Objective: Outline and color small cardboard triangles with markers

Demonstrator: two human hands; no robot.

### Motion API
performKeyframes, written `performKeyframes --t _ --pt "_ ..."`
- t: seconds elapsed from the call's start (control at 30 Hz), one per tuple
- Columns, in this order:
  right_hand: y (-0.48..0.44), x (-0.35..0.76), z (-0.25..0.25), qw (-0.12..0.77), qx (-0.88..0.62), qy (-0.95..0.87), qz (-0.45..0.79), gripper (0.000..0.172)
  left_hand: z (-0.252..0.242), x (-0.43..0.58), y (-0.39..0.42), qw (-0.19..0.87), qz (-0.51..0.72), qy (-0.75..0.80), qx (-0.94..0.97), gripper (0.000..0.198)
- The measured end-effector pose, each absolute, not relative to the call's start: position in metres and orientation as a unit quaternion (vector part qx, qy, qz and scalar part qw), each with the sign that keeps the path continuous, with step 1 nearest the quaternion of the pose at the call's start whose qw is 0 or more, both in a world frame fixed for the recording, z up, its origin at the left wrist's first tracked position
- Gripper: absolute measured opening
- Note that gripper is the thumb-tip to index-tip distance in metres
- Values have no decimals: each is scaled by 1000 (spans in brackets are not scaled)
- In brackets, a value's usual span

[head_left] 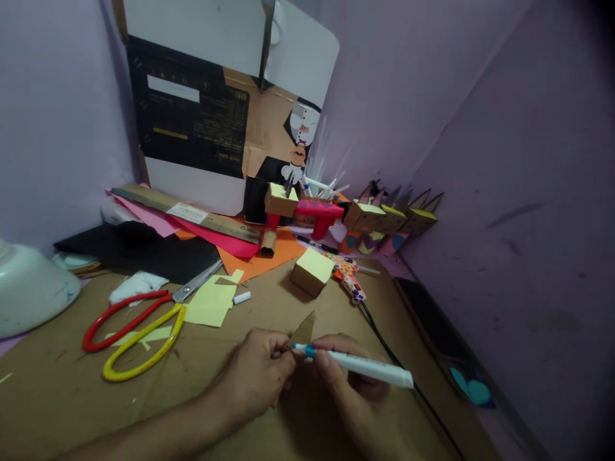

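My left hand [257, 374] pinches a small brown cardboard triangle [303, 331] and holds it upright over the cardboard work surface [72, 403]. My right hand [348, 384] grips a white pen with a blue tip [358, 365], and the tip touches the base of the triangle. Both hands are closed and sit near the front middle of the surface.
Red-and-yellow scissors [139, 326] lie at left beside yellow paper scraps [211, 301]. A small yellow-topped box [312, 271] stands behind the hands, with more such boxes [391, 218] by the right wall. A black cable [398, 365] runs at right. A white bowl [29, 288] sits far left.
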State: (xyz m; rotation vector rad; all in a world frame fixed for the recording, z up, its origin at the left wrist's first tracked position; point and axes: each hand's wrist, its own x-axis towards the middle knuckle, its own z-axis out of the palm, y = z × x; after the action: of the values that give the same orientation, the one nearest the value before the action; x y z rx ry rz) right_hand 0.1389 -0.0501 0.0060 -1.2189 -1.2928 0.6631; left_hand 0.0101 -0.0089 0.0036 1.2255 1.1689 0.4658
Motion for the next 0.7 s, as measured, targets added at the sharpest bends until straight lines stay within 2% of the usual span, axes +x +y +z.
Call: performKeyframes --t 0.37,0.5,0.7 --pt "-46 148 10 491 -511 -659 253 7 -8 6 -9 602 218 506 578 18" --pt "-46 147 9 497 -509 -652 260 7 -7 6 -9 609 214 504 574 18" --pt "-44 145 5 557 -512 -600 261 7 -3 8 -9 623 208 501 563 26"
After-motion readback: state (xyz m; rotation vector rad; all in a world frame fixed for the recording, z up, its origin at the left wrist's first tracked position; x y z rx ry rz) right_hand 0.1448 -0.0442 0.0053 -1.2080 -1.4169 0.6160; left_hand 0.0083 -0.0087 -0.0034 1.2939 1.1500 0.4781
